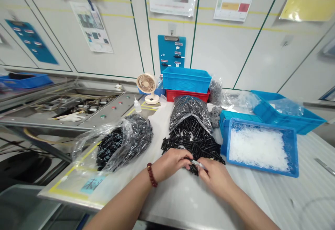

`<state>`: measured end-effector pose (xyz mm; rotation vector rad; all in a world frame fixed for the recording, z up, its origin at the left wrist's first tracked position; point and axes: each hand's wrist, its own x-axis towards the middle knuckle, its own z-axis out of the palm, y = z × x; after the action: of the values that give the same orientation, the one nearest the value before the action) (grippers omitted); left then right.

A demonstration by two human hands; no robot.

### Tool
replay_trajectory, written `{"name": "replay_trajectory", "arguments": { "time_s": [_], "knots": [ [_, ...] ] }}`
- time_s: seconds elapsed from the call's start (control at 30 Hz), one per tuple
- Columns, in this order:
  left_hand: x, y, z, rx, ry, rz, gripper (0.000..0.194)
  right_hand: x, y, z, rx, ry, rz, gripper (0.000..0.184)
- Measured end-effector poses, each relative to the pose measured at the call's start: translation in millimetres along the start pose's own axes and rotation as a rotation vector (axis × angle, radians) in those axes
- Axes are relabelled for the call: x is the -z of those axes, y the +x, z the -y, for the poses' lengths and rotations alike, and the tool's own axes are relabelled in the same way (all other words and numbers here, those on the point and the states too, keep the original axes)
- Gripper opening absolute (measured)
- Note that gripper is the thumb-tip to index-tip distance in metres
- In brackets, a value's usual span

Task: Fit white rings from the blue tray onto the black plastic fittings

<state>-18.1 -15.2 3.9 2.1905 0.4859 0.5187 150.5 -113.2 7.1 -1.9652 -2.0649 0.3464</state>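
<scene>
My left hand (174, 162), with a beaded bracelet at the wrist, pinches a small black stick-like part (188, 159) whose far end is hidden by the fingers. My right hand (213, 174) is closed on a slim whitish tube-shaped piece (198, 163). The two pieces meet end to end between my hands; whether one sits inside the other I cannot tell. Just beyond my fingers spreads a heap of black stick-like parts (195, 141), spilling from a clear plastic bag (191, 106).
On the right a tilted blue bin (297, 153) holds many small white translucent pieces. A second clear bag of black parts (136, 135) lies at left. Behind stand a small fan (147, 85), a white squeeze bottle (137, 105) and stacked blue (186, 80) and red bins (172, 95).
</scene>
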Motion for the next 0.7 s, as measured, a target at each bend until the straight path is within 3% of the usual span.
{"name": "replay_trajectory", "arguments": {
  "time_s": [0.13,0.4,0.7],
  "knots": [
    [3.1,0.1,2.9,-0.091,0.035,-0.039,0.017,0.9,0.8,-1.6,0.073,0.119,0.008,0.019],
    [4.1,-0.1,0.9,-0.048,0.003,-0.028,0.018,-1.0,1.9,-5.1,0.152,0.212,0.011,0.021],
    [2.6,-1.4,0.5,-0.025,-0.056,-0.028,0.014,1.2,1.5,-1.8,0.024,0.000,0.009,0.022]
  ]
}}
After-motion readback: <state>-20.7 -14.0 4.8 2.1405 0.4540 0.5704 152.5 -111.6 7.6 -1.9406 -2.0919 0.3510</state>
